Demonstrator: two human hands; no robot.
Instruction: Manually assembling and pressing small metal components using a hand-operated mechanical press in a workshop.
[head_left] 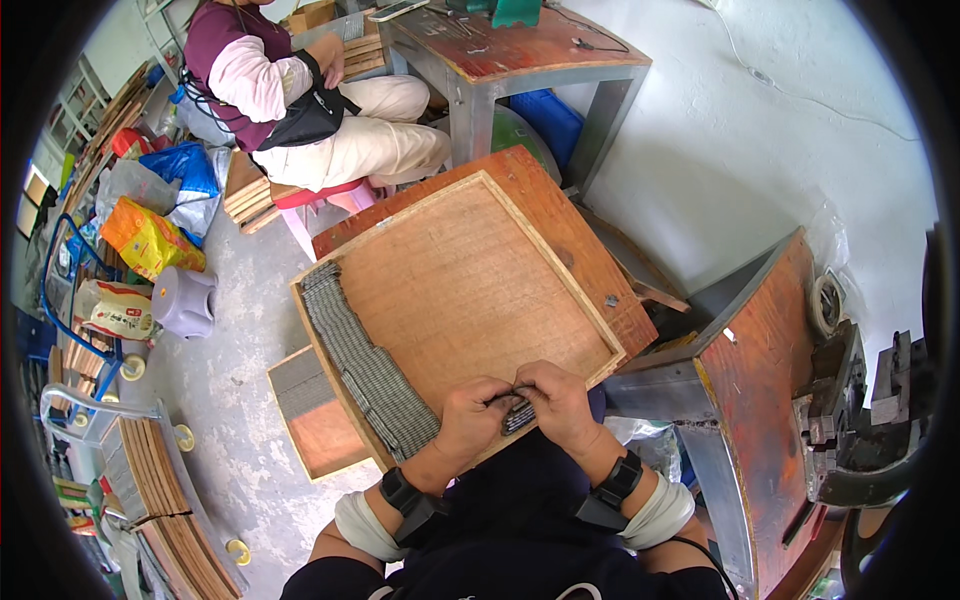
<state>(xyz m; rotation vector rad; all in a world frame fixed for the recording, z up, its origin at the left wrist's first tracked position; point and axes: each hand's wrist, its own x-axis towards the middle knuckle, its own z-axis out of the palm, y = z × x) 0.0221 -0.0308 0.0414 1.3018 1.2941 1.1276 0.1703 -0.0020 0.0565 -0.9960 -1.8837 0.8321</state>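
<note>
A shallow wooden tray (560,250) lies in front of me, tilted across the view. Closely packed rows of small grey ribbed pieces (365,360) fill its left side. Over the tray's near edge my left hand (468,422) and my right hand (562,405) meet, fingers closed in a pinch. Between their fingertips is a thin dark strip (508,394), partly covered by the fingers. Just under my right hand sits a short group of grey pieces (518,417) against the tray's near side. What these pieces are exactly is too small to tell.
The tray rests on a reddish wooden table (520,175). Below left is another tray (330,440) with grey pieces. A seated person (290,100) works at the back left. A wood-sided metal stand (750,380) and machinery (850,420) are at right; a trolley (165,480) carries stacked trays.
</note>
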